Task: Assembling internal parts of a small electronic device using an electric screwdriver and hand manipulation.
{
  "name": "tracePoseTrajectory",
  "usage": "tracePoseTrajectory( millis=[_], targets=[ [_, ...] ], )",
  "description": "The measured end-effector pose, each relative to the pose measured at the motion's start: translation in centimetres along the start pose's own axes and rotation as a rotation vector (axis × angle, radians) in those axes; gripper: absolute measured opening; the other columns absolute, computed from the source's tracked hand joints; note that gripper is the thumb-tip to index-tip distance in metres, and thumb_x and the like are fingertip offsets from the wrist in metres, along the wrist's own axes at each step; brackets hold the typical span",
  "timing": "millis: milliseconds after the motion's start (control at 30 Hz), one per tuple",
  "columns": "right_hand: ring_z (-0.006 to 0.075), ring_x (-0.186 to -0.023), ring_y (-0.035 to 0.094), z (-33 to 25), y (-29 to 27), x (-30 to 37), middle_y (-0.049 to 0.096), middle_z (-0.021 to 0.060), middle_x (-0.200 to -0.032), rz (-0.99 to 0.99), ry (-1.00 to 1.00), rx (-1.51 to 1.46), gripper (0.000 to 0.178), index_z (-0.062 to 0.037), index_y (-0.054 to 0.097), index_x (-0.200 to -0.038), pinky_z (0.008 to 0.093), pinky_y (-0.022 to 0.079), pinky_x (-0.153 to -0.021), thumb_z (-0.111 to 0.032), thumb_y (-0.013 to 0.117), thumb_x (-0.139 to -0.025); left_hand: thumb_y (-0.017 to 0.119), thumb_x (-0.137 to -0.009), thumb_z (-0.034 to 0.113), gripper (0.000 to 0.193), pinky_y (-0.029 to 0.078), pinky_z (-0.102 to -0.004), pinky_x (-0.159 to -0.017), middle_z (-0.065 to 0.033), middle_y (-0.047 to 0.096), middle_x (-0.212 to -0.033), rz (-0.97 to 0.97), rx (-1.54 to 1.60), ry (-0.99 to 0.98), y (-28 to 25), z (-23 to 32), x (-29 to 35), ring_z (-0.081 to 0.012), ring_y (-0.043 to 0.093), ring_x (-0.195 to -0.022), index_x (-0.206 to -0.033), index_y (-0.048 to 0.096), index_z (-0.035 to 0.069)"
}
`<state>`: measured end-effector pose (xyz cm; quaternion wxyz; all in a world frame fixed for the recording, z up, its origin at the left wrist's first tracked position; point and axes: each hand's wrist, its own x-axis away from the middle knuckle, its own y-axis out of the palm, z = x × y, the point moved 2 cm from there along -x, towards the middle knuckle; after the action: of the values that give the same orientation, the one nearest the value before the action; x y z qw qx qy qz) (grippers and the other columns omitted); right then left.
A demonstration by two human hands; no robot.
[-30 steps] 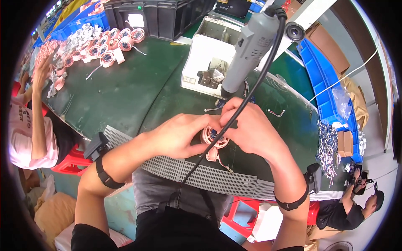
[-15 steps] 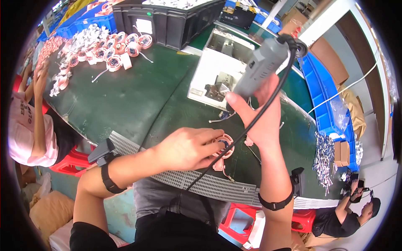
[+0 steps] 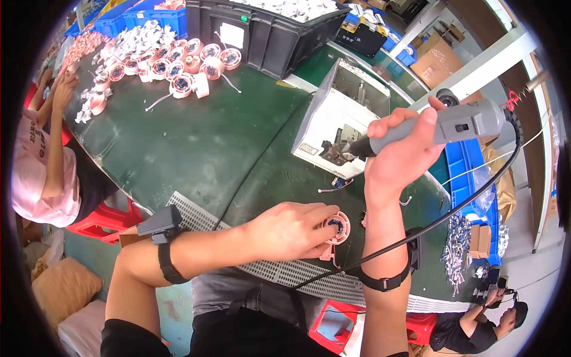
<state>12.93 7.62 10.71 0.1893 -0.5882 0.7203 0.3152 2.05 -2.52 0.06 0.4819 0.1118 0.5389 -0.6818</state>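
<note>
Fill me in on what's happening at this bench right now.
A person is working at a green table. Their left hand presses a small pink round part down near the table's front edge. Their right hand holds a grey corded power screwdriver lifted clear of the part, its tip pointing toward a white box-shaped machine. More pink parts are heaped at the far left, where another person's hands work. A dark bin stands behind.

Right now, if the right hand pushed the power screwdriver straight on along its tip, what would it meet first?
Most likely the white metal machine box: the grey electric screwdriver in the right hand points at its open side, though depth is unclear.
</note>
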Motion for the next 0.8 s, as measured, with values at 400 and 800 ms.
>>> tracePoseTrajectory(
  millis=[400, 800],
  targets=[
    [0.0163, -0.051, 0.053, 0.7, 0.3, 0.1, 0.055, 0.009, -0.065, -0.053, -0.067, 0.103, 0.038, 0.0021, 0.042, -0.125, 0.0316, 0.046, -0.05, -0.01, 0.059, -0.093, 0.079, -0.077, 0.024, 0.031, 0.061, -0.0361, -0.068, -0.0193, 0.065, -0.112, 0.019, 0.032, -0.024, 0.0, 0.0, -0.2, -0.0296, 0.07, -0.091, -0.094, 0.064, 0.002],
    [0.0165, -0.05, 0.048, 0.7, -1.1, 0.6, 0.05, 0.0087, -0.066, -0.136, -0.011, -0.128, 0.038, -0.0069, 0.039, -0.128, 0.0345, 0.044, -0.049, -0.013, 0.052, -0.093, 0.077, -0.072, 0.019, 0.032, 0.059, -0.0368, -0.071, -0.0162, 0.061, -0.115, 0.034, 0.061, -0.039, 0.2, -0.2, 0.1, -0.0276, 0.067, -0.093, -0.095, 0.061, 0.002]
  ],
)
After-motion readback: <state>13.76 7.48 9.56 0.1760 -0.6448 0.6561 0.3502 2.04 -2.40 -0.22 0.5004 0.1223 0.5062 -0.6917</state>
